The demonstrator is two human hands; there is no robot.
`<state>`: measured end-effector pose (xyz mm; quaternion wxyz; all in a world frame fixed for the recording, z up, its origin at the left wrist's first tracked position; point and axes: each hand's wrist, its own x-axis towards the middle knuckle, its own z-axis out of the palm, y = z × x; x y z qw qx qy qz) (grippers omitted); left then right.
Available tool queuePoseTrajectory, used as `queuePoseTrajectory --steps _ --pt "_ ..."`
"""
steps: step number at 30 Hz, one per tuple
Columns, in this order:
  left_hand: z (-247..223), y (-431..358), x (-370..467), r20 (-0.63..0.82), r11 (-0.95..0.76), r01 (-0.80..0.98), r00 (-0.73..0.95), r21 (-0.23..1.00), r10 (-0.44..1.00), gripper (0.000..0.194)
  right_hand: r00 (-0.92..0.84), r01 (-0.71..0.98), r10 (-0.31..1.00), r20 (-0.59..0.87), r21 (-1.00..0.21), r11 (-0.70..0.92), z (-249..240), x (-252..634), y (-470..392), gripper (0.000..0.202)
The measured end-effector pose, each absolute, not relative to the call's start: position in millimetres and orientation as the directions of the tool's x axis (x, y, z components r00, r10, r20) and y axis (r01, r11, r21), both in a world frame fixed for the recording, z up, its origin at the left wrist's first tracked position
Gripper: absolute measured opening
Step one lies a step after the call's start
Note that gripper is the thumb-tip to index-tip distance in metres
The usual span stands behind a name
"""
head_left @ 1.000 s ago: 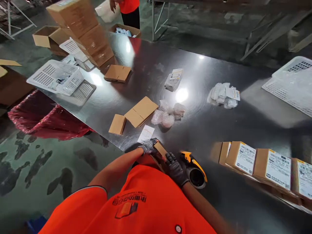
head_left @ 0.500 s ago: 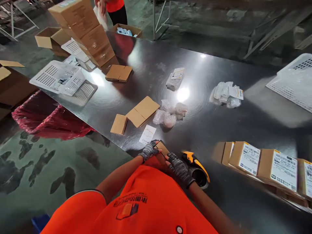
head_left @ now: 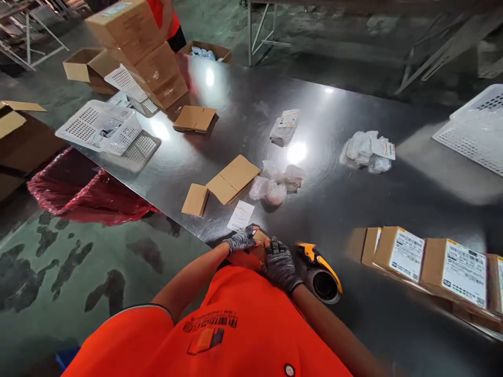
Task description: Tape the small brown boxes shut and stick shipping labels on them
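Two gloved hands close together on one small cardboard box (head_left: 260, 236) at the near edge of the steel table (head_left: 353, 199), right against the person's orange shirt. The left hand (head_left: 239, 242) has its fingers curled over the box's left side, and the right hand (head_left: 278, 262) lies over its right side with fingers bent down on the cardboard; only a small tan corner of the box shows between them.

Just beside the right hand lies a yellow-and-black tape dispenser (head_left: 320, 267). Just beyond the box lies a white paper slip (head_left: 241, 215). Farther out are a flat cardboard blank (head_left: 195, 199), a larger folded cardboard piece (head_left: 233, 178) and a cluster of bubble-wrapped items (head_left: 275, 183) touching one another. To the right, a row of labelled boxes (head_left: 428, 264) stands along the near side. Farther back lie two plastic-wrapped bundles (head_left: 283, 127), (head_left: 367, 151), well apart. At the far left are white perforated baskets (head_left: 106, 128) and stacked cartons (head_left: 145, 52), with another person's orange sleeve behind them.
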<state>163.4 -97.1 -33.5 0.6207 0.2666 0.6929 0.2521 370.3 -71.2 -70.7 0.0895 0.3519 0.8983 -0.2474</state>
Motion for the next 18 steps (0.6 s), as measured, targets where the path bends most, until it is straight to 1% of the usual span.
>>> queuePoseTrajectory --steps 2,5,8,12,15,18 --pt "-34 -103 166 -0.756 0.762 0.055 -0.103 0.645 0.647 0.07 -0.731 0.682 0.585 -0.35 -0.386 0.621 -70 369 -69 0.084" --pt "-35 -107 174 -0.77 0.783 0.045 -0.151 0.621 0.619 0.073 -0.695 0.719 0.617 -0.37 -0.376 0.584 -72 363 -68 0.089" --pt "-35 -107 178 -0.771 0.786 0.037 -0.166 0.617 0.614 0.075 -0.687 0.726 0.617 -0.383 -0.386 0.569 -74 357 -70 0.091" --pt "-34 -104 178 -0.78 0.789 0.028 -0.139 0.613 0.611 0.083 -0.696 0.717 0.616 -0.37 -0.405 0.567 -74 348 -70 0.087" --pt "-33 -104 180 -0.767 0.782 0.024 -0.176 0.623 0.617 0.077 -0.724 0.686 0.598 -0.343 -0.445 0.575 -72 356 -59 0.083" --pt "-34 -106 185 -0.751 0.775 0.019 -0.233 0.632 0.618 0.073 -0.724 0.678 0.617 -0.308 -0.482 0.555 -71 406 -35 0.071"
